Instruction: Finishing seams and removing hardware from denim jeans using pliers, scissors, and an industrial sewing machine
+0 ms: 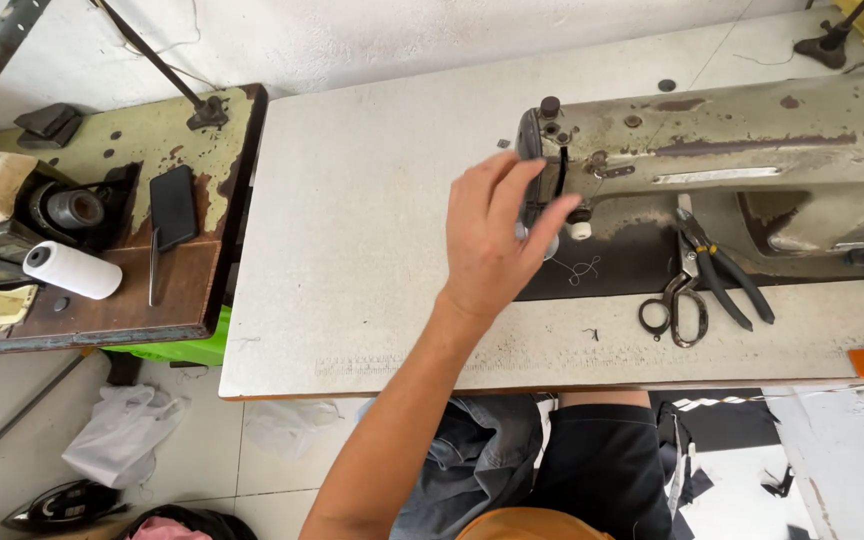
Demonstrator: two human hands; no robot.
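My left hand (497, 235) reaches up from the lower left to the left end of an old, worn sewing machine (732, 150). Its fingertips rest on the machine's head (535, 135), near the needle area. The thumb is spread toward a small white knob (580, 231). I see nothing held in the hand. Loose thread (582, 268) lies on the dark machine bed just right of the hand. My right hand is out of view.
Scissors (674, 305) and dark-handled pliers (727, 275) lie on the machine bed at the right. The white table (352, 260) spreads to the left. A side bench (182, 290) carries a phone (173, 205), a white roll (72, 269) and tweezers (153, 268). A plastic bag (122, 435) and an iron (62, 503) lie on the floor.
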